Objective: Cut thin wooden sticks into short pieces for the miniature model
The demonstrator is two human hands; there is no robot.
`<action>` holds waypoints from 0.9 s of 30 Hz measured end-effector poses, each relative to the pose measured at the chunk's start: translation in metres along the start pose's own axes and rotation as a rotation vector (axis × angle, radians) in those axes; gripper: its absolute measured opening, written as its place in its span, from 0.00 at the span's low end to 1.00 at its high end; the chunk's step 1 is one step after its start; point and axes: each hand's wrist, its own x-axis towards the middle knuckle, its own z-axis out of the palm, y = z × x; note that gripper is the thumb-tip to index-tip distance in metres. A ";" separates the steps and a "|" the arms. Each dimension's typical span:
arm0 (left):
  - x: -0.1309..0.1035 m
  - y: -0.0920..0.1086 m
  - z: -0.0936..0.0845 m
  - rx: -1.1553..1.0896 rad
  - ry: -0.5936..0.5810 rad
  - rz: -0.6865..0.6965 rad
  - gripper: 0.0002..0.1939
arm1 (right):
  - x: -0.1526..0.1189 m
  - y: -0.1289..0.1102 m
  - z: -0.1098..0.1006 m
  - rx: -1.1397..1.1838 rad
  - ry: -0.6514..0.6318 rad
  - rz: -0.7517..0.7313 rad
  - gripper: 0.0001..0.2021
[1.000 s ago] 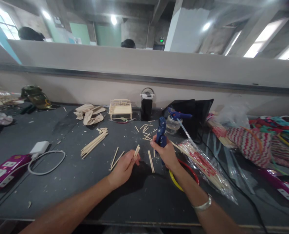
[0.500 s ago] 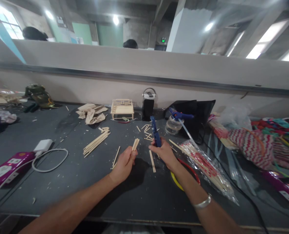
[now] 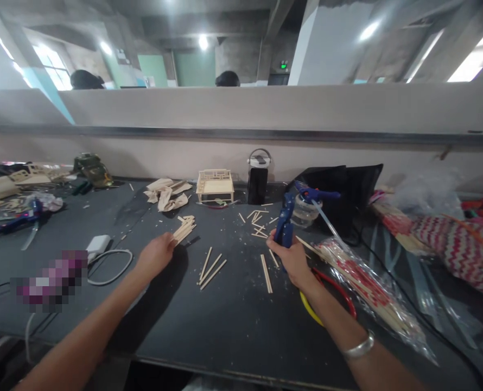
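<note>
My left hand (image 3: 157,256) is closed around the near end of a bundle of thin wooden sticks (image 3: 184,230) at the left of the table's middle. Whether the bundle is lifted or still rests on the table is hard to tell. My right hand (image 3: 292,258) grips a blue hand tool (image 3: 284,220), held upright; its jaws are not clear. Three loose sticks (image 3: 211,270) lie fanned out between my hands. A pair of sticks (image 3: 266,273) lies left of my right wrist, and short cut pieces (image 3: 258,222) are scattered beyond.
A small wooden model bench (image 3: 215,187) stands at the back, beside crumpled paper (image 3: 168,194). A blue glue gun (image 3: 317,193) rests on a clear jar (image 3: 305,212). To the right lies a plastic bag of red-tipped sticks (image 3: 372,288). A white charger (image 3: 98,245) and cable lie left.
My left hand has moved left from the middle to the stick bundle. More loose sticks now lie where it was. My right hand keeps the blue tool; the view has turned slightly left.
</note>
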 end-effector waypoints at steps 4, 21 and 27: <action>0.001 0.004 0.006 0.082 -0.031 0.009 0.14 | -0.002 -0.004 0.000 0.012 -0.036 -0.011 0.15; -0.002 0.017 -0.007 0.119 -0.090 0.116 0.15 | 0.001 0.003 -0.002 -0.018 -0.059 -0.008 0.16; -0.036 0.010 0.017 0.194 -0.013 0.128 0.13 | 0.001 0.004 -0.003 -0.033 -0.058 0.002 0.15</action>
